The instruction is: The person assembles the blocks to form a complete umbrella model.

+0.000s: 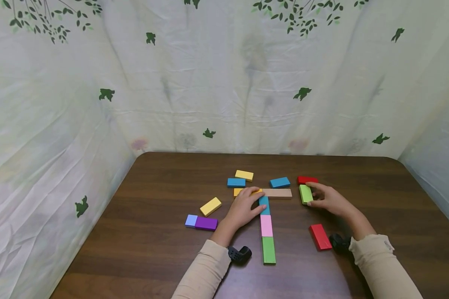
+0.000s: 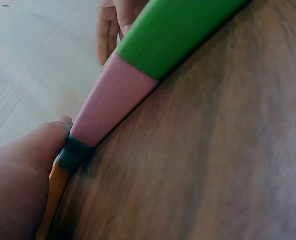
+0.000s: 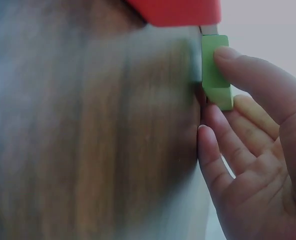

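Observation:
In the head view, my right hand (image 1: 330,200) pinches a lime-green block (image 1: 305,194) between thumb and fingers; the right wrist view shows the thumb on its broad face. My left hand (image 1: 243,209) rests over the joint of a T-shaped row of flat blocks. Its thumb touches the blue block (image 1: 264,205), and its fingers lie over an orange-yellow block (image 1: 238,192), partly hiding it. Beside that block is a beige block (image 1: 277,193). Below the blue one, a pink block (image 1: 266,225) and a green block (image 1: 268,250) continue the line end to end.
A red block (image 1: 307,180) lies just behind the lime-green one, another red block (image 1: 320,237) near the right wrist. Blue (image 1: 280,182) and yellow (image 1: 244,175) blocks lie at the back. To the left are a yellow block (image 1: 210,206) and a purple block (image 1: 206,223).

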The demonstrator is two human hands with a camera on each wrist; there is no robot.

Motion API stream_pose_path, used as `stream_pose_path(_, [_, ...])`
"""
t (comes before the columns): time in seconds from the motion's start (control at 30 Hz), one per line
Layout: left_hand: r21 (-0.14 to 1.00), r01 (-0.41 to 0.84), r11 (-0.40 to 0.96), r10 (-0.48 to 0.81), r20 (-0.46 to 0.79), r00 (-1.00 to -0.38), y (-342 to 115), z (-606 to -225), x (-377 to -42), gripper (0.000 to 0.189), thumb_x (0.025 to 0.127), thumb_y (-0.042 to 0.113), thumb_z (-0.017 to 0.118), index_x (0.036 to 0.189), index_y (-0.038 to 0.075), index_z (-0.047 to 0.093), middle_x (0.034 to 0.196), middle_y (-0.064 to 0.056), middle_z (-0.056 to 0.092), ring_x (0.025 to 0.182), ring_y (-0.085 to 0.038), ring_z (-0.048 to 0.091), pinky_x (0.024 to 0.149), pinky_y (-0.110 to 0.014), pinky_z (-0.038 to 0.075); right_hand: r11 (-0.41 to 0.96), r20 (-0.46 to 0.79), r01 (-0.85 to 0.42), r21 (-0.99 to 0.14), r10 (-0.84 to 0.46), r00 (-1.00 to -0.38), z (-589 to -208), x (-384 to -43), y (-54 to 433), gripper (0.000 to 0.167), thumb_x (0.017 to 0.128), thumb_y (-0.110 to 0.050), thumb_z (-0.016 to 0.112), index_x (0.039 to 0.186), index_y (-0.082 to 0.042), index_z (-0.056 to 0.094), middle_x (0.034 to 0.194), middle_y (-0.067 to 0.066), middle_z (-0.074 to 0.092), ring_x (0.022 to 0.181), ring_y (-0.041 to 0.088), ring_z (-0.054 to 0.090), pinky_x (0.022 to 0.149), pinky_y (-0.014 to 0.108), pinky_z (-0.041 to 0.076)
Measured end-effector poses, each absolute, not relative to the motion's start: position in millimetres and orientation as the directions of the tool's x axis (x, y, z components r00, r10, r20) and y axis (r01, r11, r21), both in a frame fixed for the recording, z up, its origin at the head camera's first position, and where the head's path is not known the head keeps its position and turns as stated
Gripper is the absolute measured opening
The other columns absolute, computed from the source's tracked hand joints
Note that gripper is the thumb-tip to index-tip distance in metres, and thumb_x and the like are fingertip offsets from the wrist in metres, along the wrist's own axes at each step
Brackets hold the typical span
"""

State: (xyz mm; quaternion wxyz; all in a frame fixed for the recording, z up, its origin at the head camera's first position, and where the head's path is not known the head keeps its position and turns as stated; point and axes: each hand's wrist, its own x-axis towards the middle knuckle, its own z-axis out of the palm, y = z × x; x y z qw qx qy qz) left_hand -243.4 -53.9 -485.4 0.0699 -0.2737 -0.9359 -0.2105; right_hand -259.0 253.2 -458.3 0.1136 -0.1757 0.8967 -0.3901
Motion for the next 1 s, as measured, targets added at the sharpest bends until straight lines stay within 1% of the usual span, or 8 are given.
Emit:
stream_pose_path(0.23, [0.349,0.548,0.76,0.487,0.251,-0.836,-54.2,-486.1,-244.3,0.047,0.089,0.043,0.051,0.129,0.019,0.051,0.13,-0.004,0.043,0.121,-0.02,0.035,0.098,-0.037,0.031,0.641,-0.043,-0.257,-0.724,-0.414,-0.909,-460.2,-265.4,247.9,0.067,0.081,-0.02,0.067,0.135,0.001,0.035,0.13,0.027,0.037,0.105,0.039,0.047,0.08,0.048,0.044])
stream_pose_path(0.37, [0.352,0.546,0.761,0.486,0.248,-0.838,-54.1,-486.1,-244.0,0.047,0.088,0.043,0.051,0.129,0.019,0.051,0.13,-0.004,0.042,0.121,-0.02,0.035,0.097,-0.037,0.031,0.635,-0.046,-0.252,-0.73,-0.414,-0.909,-461.0,-268.9,244.9,0.066,0.081,-0.017,0.067,0.135,0.001,0.034,0.13,0.027,0.037,0.106,0.039,0.047,0.08,0.046,0.045])
stream_pose_path(0.47, [0.354,0.544,0.761,0.486,0.245,-0.839,-53.8,-486.3,-244.0,0.048,0.089,0.044,0.051,0.129,0.019,0.051,0.13,-0.004,0.042,0.121,-0.02,0.034,0.098,-0.038,0.031,0.631,-0.047,-0.249,-0.735,-0.415,-0.909,-461.0,-270.5,242.7,0.066,0.081,-0.017,0.067,0.136,0.002,0.034,0.13,0.027,0.036,0.107,0.039,0.046,0.08,0.047,0.044])
stream_pose_path(0.8, [0.359,0.543,0.759,0.484,0.246,-0.84,-53.5,-485.5,-243.6,0.048,0.088,0.043,0.052,0.129,0.018,0.051,0.13,-0.004,0.043,0.121,-0.02,0.035,0.097,-0.037,0.031,0.643,-0.028,-0.262,-0.72,-0.404,-0.914,-463.4,-275.7,235.3,0.067,0.081,-0.021,0.068,0.134,0.004,0.035,0.128,0.027,0.038,0.105,0.039,0.047,0.08,0.047,0.043])
stream_pose_path(1.0, [0.35,0.558,0.753,0.49,0.27,-0.829,-53.3,-485.8,-243.8,0.046,0.088,0.041,0.054,0.127,0.018,0.053,0.128,-0.004,0.044,0.12,-0.02,0.036,0.098,-0.036,0.031,0.649,-0.034,-0.254,-0.717,-0.396,-0.917,-463.1,-277.1,232.0,0.068,0.081,-0.023,0.068,0.134,0.003,0.035,0.13,0.025,0.037,0.106,0.039,0.046,0.082,0.049,0.042])
